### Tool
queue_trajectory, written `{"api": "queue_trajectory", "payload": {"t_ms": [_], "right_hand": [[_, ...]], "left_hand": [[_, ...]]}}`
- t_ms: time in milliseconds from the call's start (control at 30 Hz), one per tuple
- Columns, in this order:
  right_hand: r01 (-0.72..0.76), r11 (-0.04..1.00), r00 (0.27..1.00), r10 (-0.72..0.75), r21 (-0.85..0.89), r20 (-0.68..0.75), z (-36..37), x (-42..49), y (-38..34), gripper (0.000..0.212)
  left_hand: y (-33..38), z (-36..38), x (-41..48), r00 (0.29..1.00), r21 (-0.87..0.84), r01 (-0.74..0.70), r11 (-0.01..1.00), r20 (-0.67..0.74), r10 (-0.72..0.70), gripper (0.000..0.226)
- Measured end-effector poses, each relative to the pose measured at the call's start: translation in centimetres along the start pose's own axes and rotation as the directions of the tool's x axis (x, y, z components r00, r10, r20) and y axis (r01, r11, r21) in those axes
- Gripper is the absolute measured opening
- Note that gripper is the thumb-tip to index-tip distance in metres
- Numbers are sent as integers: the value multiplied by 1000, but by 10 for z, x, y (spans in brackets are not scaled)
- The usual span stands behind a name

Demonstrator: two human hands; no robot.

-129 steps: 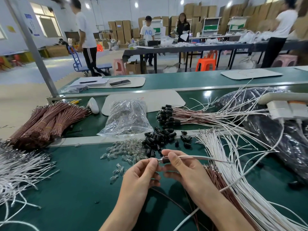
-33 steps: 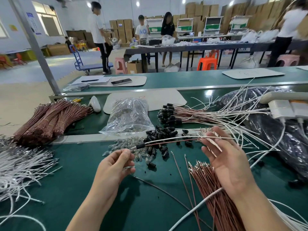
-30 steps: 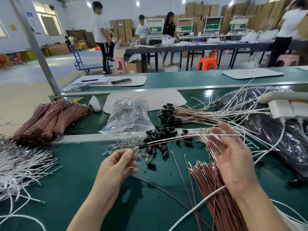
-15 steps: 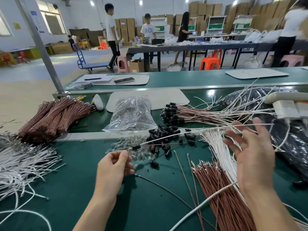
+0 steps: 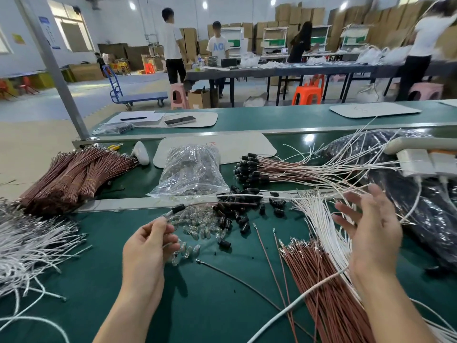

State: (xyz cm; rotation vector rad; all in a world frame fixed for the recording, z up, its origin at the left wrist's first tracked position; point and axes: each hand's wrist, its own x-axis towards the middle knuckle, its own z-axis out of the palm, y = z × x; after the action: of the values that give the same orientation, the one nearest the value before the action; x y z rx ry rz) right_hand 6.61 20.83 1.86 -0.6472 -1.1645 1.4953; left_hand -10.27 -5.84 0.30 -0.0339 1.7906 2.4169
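Observation:
My left hand pinches the bulb end of an assembled lamp lead, a small black socket with a white and a brown wire running off to the right. My right hand is raised with fingers spread and relaxed, the lead's wires passing along its fingertips. Under the lead lie a pile of clear glass bulbs and loose black sockets on the green bench. Loose brown wires and white wires fan out by my right hand.
A heap of finished leads lies behind the sockets. A clear bag of bulbs sits at centre, tied brown wire bundles at left, white wires at far left. A black plastic bag fills the right. People work at tables behind.
My hands were together on the lead, then drew apart. My right hand slid right along the wires and lifted open. My left hand keeps its pinch on the bulb end.

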Motion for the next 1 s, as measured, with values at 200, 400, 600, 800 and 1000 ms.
{"api": "queue_trajectory", "payload": {"t_ms": [200, 400, 600, 800, 1000], "right_hand": [[-266, 954, 956, 243, 137, 165, 2, -2, 3, 22], [-439, 888, 668, 425, -138, 610, 22, -28, 3, 36], [-341, 894, 547, 440, -290, 712, 35, -48, 10, 36], [-362, 879, 565, 472, -311, 677, 41, -58, 20, 60], [-474, 828, 514, 535, -298, 670, 53, -74, 30, 46]], "left_hand": [[7, 1, 0, 994, -132, 106, 985, 14, -105, 19], [14, 8, -7, 945, -384, 304, 872, 237, -226, 14], [6, 13, -17, 828, -438, 507, 743, 489, -276, 15], [-16, 32, -25, 889, 71, 344, 936, 297, -349, 17], [-23, 39, -39, 832, 129, 236, 963, 486, -269, 29]]}}
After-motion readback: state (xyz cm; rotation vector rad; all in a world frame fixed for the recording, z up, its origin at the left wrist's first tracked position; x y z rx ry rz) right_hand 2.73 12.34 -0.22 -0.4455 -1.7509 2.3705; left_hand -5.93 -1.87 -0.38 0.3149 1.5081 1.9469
